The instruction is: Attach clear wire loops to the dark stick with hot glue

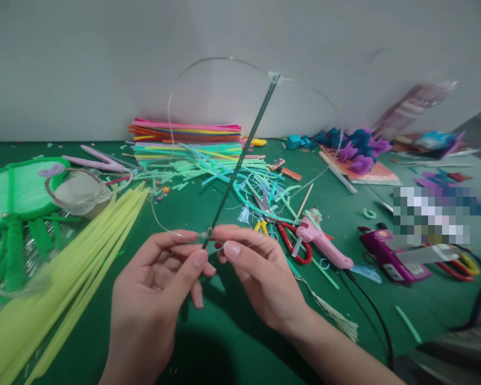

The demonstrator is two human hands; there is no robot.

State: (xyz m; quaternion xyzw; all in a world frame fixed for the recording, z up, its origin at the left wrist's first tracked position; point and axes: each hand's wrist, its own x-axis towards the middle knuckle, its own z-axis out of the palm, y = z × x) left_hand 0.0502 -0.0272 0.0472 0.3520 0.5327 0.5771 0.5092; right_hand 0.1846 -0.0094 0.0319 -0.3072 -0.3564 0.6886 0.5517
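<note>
The left hand [160,278] and right hand [256,270] are pinching the near end of a green rod [240,160] between closed fingertips, above the green table [208,331]. The rod is slanting up and far-right, carrying a clear wire loop [172,96]. Yellow strips [84,251] are lying left; scissors [288,240] and a pink glue gun [320,243] are lying right.

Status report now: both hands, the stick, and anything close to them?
Left hand and right hand pinch thin dark green stick at its lower end. Clear wire loop joins its top. Red-handled scissors near right hand.
</note>
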